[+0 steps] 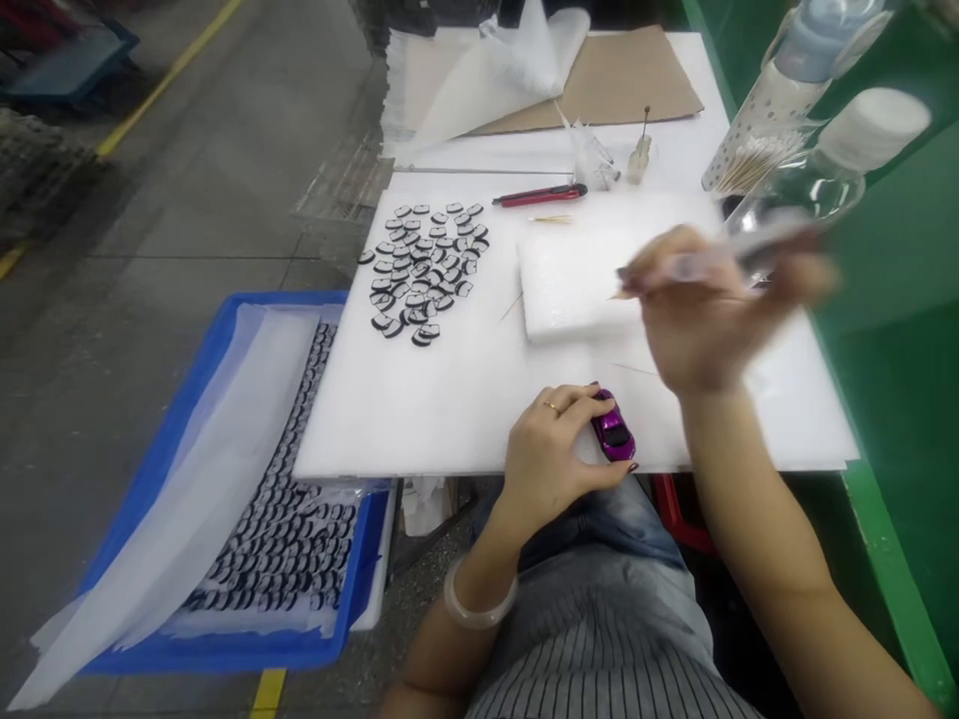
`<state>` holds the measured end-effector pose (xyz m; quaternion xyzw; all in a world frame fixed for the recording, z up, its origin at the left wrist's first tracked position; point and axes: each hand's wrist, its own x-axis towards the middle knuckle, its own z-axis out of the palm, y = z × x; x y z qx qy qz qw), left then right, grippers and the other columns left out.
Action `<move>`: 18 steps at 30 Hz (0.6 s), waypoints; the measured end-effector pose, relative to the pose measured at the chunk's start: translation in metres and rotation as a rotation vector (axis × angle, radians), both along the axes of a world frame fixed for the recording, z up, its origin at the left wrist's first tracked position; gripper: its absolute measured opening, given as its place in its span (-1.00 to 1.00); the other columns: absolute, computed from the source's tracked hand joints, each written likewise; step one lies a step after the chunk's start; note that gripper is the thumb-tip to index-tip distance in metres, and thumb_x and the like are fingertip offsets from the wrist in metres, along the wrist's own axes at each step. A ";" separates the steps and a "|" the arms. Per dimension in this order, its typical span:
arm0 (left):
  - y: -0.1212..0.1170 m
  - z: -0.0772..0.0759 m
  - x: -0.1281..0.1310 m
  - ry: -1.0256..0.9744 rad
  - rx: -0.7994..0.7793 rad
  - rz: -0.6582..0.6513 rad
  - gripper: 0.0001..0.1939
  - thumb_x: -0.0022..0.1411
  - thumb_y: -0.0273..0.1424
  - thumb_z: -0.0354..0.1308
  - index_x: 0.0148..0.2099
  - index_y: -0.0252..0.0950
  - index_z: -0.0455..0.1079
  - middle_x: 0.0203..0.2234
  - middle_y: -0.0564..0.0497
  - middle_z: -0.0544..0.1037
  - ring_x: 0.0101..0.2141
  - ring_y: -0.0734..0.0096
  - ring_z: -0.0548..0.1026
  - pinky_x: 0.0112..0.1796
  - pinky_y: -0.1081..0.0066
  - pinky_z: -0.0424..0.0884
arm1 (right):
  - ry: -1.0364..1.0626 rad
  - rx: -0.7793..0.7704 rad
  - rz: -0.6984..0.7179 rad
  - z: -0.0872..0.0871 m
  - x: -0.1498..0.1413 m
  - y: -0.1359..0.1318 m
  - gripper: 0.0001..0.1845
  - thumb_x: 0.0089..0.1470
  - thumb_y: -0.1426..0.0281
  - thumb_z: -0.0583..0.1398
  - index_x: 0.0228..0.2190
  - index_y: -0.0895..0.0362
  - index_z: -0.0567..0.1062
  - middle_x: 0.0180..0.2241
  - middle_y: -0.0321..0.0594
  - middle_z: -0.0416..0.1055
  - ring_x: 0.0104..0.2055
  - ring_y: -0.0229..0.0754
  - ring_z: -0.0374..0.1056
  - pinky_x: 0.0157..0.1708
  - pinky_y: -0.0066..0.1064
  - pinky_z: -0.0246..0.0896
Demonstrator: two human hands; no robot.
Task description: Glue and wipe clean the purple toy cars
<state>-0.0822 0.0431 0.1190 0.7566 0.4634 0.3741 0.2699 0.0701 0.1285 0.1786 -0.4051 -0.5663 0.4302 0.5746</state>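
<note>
My left hand (554,449) is closed around a small purple toy car (612,431) at the near edge of the white board (420,399). My right hand (704,310) is raised above the board and smeared by motion; it grips a thin clear stick-like tool (719,262) that points left over a white foam pad (576,280). A heap of small black-and-white parts (425,270) lies on the board to the left of the pad.
A blue crate (187,479) at the lower left holds rows of the same parts under a white sheet. A red utility knife (539,195), a clear bottle (839,170), a tub of cotton swabs (756,150) and brown cardboard (636,80) sit further back. Green frame (891,559) borders the right.
</note>
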 end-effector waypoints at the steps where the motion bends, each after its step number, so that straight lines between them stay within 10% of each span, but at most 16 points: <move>1: 0.000 0.000 -0.001 0.010 0.005 -0.007 -0.48 -0.11 -0.34 0.47 -0.05 -0.26 0.48 -0.06 -0.05 0.58 -0.04 0.16 0.52 -0.03 0.15 0.51 | 0.042 -0.039 0.010 -0.002 -0.002 0.007 -0.34 0.00 -0.28 0.00 -0.46 0.05 0.42 -0.33 -0.14 0.43 -0.18 -0.05 0.38 -0.05 -0.09 0.31; 5: 0.000 -0.002 -0.003 0.078 0.027 -0.032 -0.48 -0.05 -0.36 0.43 0.01 -0.26 0.45 0.03 -0.08 0.53 -0.01 0.13 0.50 -0.01 0.14 0.51 | 0.096 -0.027 -0.147 -0.001 0.013 -0.010 -0.44 0.05 -0.12 0.10 -0.17 0.05 0.49 -0.01 -0.17 0.44 0.15 -0.01 0.31 0.18 -0.06 0.17; 11: -0.001 -0.007 0.001 0.196 0.139 0.015 -0.53 0.27 -0.48 0.11 0.23 -0.27 0.29 0.24 -0.12 0.35 0.20 0.16 0.35 0.14 0.14 0.42 | -0.295 -0.046 -0.681 -0.019 0.113 -0.040 -0.84 0.07 0.28 0.22 -0.39 0.10 0.56 -0.35 -0.19 0.49 -0.20 -0.09 0.41 0.00 -0.15 0.27; 18: -0.001 -0.009 0.001 0.052 0.195 0.122 -0.64 0.24 -0.47 0.17 0.10 -0.25 0.40 0.07 -0.11 0.47 0.07 0.20 0.45 0.05 0.21 0.47 | -0.571 -0.215 -0.615 -0.035 0.147 -0.037 -0.85 -0.11 0.29 0.33 -0.49 0.11 0.58 -0.36 -0.20 0.49 -0.22 -0.08 0.36 -0.11 -0.22 0.23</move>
